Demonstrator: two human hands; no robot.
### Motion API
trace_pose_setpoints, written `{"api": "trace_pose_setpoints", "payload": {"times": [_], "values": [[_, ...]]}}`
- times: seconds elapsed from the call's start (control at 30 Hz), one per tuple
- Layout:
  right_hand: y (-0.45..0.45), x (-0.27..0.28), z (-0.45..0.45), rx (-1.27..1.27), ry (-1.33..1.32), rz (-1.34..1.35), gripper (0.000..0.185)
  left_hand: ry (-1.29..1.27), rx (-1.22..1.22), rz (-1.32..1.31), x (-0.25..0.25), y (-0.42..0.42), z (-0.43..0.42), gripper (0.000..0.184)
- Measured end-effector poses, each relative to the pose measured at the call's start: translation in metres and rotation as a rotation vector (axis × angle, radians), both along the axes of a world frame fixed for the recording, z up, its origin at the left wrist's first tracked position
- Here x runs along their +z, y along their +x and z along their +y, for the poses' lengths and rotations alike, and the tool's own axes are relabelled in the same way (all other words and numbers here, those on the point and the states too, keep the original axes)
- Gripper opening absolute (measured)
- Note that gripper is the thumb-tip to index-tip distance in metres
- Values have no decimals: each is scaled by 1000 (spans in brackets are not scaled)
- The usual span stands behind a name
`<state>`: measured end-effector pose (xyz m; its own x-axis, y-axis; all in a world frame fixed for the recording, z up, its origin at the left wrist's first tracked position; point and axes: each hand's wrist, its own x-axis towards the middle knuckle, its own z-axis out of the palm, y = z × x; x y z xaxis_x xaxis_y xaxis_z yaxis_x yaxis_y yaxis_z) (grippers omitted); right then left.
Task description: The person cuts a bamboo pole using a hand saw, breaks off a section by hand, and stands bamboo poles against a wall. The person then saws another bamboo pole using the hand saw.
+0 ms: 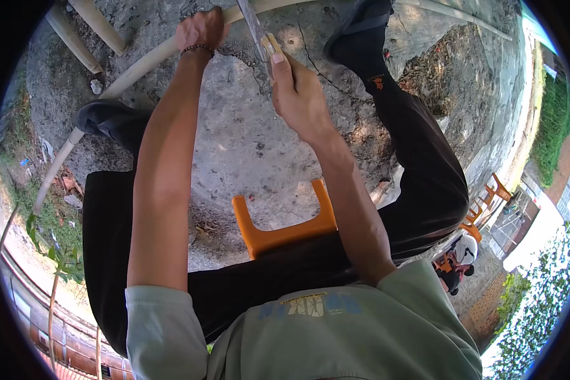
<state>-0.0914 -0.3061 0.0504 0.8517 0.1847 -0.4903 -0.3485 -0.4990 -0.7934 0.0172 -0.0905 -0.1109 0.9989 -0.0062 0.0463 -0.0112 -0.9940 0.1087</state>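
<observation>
Holding left hand point(201, 30), upper left: pole point(139, 68) clasped.
Right hand point(297, 95), upper centre: bladed tool point(254, 25) grasped.
Pole risk: left hand could be cut, should rolling be allowed.

Blade point(253, 24) partly beyond top edge
</observation>
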Motion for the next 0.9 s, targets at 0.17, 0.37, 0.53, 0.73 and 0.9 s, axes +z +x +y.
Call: {"api": "trace_pose_setpoints", "payload": {"times": [0.17,0.37,0.53,0.73,0.9], "values": [[-43,41,-26,-47,-28,140,52,-9,58,-78,-8,-2,-3,29],[-51,30,-25,-43,-66,134,56,-49,53,18,3,-9,-7,28],[5,4,-3,-38,3,5,52,-34,52,-17,-1,-4,-6,26],[-96,49,-52,-63,-106,251,58,-54,34,15,-4,-14,-6,25],[-45,6,-9,0,-106,44,58,3,57,-14,5,-5,-7,27]]}}
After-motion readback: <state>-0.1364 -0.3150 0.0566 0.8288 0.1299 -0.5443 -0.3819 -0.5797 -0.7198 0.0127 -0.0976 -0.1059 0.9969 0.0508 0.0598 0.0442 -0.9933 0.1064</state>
